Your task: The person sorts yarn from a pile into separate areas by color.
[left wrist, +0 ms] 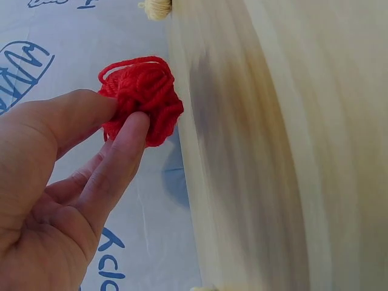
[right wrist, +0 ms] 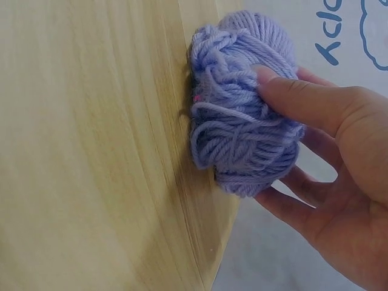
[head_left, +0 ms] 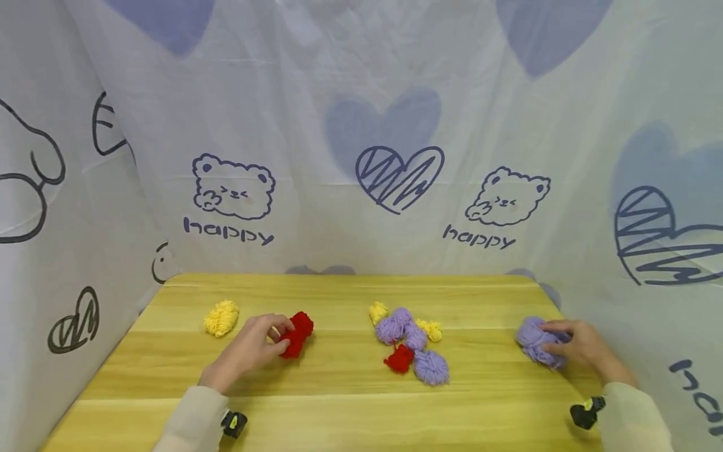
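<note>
On the left of the table, my left hand [head_left: 262,342] pinches a red yarn ball [head_left: 297,334] between thumb and fingers. The left wrist view shows the thumb and a fingertip against the red strands [left wrist: 151,91], which look raised a little off the wood. Over at the right edge, my right hand [head_left: 582,345] grips a purple yarn ball [head_left: 536,342]. Its thumb lies on the near side of the purple strands [right wrist: 242,133] and the other fingers go behind, partly hidden. In the right wrist view this ball is against or very near the tabletop.
A yellow yarn ball [head_left: 221,318] lies left of my left hand. Between the hands is a cluster of several purple balls [head_left: 432,367], a small red ball [head_left: 400,359] and two yellow ones [head_left: 378,312]. A printed cloth [head_left: 316,251] hangs behind and beside the wooden table [head_left: 339,414].
</note>
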Tool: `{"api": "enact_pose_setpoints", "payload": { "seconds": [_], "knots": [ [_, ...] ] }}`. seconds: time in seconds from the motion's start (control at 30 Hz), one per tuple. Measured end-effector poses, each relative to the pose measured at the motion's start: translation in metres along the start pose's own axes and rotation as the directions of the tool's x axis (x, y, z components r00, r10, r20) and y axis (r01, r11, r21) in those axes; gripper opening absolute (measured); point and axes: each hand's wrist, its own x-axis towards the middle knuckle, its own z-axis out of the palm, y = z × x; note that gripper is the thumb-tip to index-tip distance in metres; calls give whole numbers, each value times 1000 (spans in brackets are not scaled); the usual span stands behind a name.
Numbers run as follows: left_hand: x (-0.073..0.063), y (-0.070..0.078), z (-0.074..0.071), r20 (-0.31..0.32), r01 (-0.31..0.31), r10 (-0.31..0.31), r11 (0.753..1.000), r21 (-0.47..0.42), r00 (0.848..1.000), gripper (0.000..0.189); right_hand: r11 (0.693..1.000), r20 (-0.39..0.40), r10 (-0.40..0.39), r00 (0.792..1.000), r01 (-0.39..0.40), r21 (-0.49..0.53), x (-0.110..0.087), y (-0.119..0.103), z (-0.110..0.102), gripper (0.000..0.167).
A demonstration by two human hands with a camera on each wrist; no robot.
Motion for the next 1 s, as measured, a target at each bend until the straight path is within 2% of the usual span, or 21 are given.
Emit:
{"api": "enact_pose_setpoints", "payload": {
  "seconds": [0.27,0.6,1.0],
  "knots": [
    [0,2,-2,-13,-47,47,999,7,999,17,999,20,33,999,-33,-2,-1,6,-4,53],
    [-12,1,-6,-30,0,1,1000,22,1000,18,1000,23,22,999,-22,-5,0,4,0,51],
    [-20,-2,-7,-39,-2,3,1000,26,999,17,1000,21,18,1000,-18,-2,0,4,1,49]
  ]
}}
